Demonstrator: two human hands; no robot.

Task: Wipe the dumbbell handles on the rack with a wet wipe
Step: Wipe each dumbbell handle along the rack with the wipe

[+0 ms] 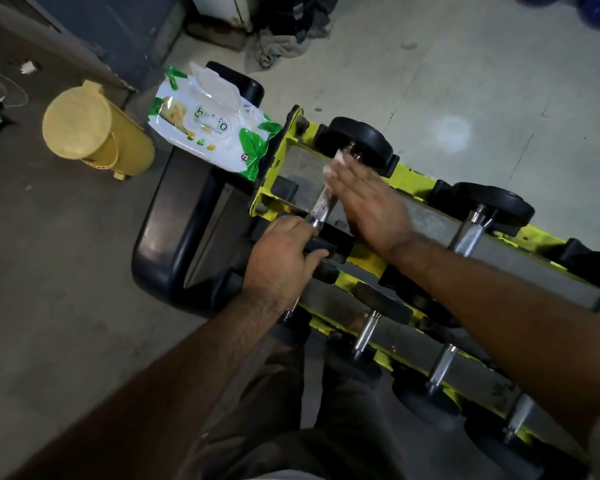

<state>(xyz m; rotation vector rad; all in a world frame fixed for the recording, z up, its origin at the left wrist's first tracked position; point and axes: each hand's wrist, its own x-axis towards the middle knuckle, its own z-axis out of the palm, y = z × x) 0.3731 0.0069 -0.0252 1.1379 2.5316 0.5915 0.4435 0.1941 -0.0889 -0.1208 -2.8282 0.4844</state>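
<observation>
Here right hand presses wipe flat-fingered on handle; left hand grips dumbbell end.

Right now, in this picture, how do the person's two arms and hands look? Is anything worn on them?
Both forearms are bare, with visible hair, and no sleeve reaches the wrists. The left hand and the right hand wear no gloves, and no watch, ring or band shows on either. At the lower right edge, a pale patch near the right arm may be a short sleeve, but it is too cropped to tell.
</observation>
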